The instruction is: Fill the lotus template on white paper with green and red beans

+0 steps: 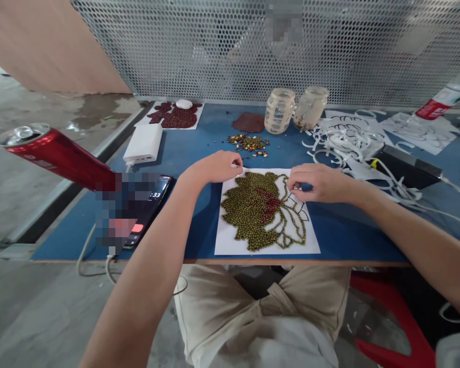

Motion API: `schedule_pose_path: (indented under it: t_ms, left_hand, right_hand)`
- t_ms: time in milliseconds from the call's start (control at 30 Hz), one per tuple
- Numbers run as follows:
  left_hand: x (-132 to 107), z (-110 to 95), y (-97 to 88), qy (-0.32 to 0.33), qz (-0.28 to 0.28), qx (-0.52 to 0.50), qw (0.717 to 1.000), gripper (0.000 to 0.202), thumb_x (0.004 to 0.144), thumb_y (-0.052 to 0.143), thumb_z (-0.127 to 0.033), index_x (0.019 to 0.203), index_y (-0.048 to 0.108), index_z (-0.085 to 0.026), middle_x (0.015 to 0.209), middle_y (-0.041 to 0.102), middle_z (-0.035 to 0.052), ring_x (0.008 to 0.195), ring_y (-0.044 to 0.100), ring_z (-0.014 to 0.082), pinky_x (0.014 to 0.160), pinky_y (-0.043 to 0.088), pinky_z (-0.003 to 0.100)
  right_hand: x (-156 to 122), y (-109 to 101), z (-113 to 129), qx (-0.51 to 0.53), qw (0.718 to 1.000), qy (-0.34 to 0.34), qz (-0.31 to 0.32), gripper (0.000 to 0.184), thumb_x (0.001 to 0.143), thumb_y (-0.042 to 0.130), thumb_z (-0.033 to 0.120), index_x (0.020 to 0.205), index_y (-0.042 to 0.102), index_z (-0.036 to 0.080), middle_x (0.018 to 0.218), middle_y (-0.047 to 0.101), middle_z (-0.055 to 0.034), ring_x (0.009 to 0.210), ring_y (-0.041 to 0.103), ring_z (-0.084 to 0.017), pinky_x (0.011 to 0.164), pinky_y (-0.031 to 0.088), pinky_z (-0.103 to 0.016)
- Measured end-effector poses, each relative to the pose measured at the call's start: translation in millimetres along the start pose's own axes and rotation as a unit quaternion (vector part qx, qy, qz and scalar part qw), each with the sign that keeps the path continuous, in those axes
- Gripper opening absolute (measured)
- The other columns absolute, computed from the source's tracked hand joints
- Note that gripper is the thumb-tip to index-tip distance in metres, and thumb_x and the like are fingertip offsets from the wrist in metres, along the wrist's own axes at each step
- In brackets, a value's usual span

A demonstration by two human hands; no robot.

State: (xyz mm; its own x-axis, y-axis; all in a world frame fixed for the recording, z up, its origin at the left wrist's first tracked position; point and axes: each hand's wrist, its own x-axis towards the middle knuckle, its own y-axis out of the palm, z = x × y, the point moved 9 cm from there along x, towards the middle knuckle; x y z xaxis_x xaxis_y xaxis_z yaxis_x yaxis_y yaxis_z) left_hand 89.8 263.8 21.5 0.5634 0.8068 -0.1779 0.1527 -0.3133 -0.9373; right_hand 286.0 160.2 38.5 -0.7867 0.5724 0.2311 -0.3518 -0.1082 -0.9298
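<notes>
A white sheet (230, 240) lies on the blue table (341, 230) in front of me, bearing a flower picture filled with green beans (249, 209) and a small patch of red beans (270, 202). My left hand (214, 167) rests at the sheet's upper left corner, fingers curled and pinched on something I cannot make out. My right hand (318, 183) hovers over the picture's unfilled upper right outline, fingertips pinched together on something too small to name.
A loose pile of mixed beans (249, 143) lies behind the sheet. Two glass jars (279, 110) stand further back, beside paper strips (341, 140) and a black box (406, 166). At the left are a phone (149, 204), a red can (57, 153), a white power bank (143, 144) and another bean picture (174, 116).
</notes>
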Motion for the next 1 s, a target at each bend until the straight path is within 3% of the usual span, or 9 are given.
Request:
schedule_pose_path:
  t_ms: [200,400,733,1000]
  left_hand:
    - [-0.4,1.0,0.3,0.001,0.002,-0.007,1.0,0.041,0.092,0.056,-0.042,0.117,0.079,-0.02,0.124,0.082,0.0118,0.108,0.074,0.0278,0.092,0.051,0.038]
    - [0.1,1.1,0.6,0.002,0.004,-0.016,1.0,0.042,0.091,0.056,-0.043,0.117,0.079,-0.02,0.125,0.082,0.0125,0.109,0.074,0.0284,0.094,0.051,0.039]
    - [-1.1,1.4,-0.2,-0.006,0.007,-0.015,1.0,0.041,0.091,0.056,-0.042,0.117,0.078,-0.02,0.127,0.082,0.0126,0.11,0.073,0.0284,0.095,0.052,0.039]
    - [-0.5,1.8,0.7,0.002,0.007,-0.014,1.0,0.041,0.092,0.054,-0.043,0.116,0.077,-0.019,0.124,0.082,0.0137,0.107,0.073,0.0275,0.093,0.052,0.039]
  right_hand:
    - [2.4,7.2,9.8,0.028,0.999,-0.043,0.014,0.012,0.104,0.059,0.018,0.096,0.067,0.022,0.084,0.064,-0.0004,0.077,0.056,-0.016,0.077,0.045,-0.031]
    - [0.0,12.1,8.9,0.012,0.998,-0.048,0.03,0.02,0.111,0.057,0.029,0.102,0.074,0.023,0.092,0.072,-0.0048,0.087,0.064,-0.021,0.08,0.05,-0.036]
    - [-2.5,7.2,12.7,0.002,0.998,-0.063,0.027,0.024,0.114,0.056,0.031,0.107,0.077,0.021,0.097,0.078,-0.0071,0.092,0.067,-0.021,0.083,0.052,-0.037]
    - [-0.5,5.9,14.2,-0.062,0.996,-0.062,0.008,0.023,0.112,0.059,0.031,0.1,0.077,0.022,0.086,0.075,-0.0035,0.082,0.063,-0.02,0.077,0.045,-0.037]
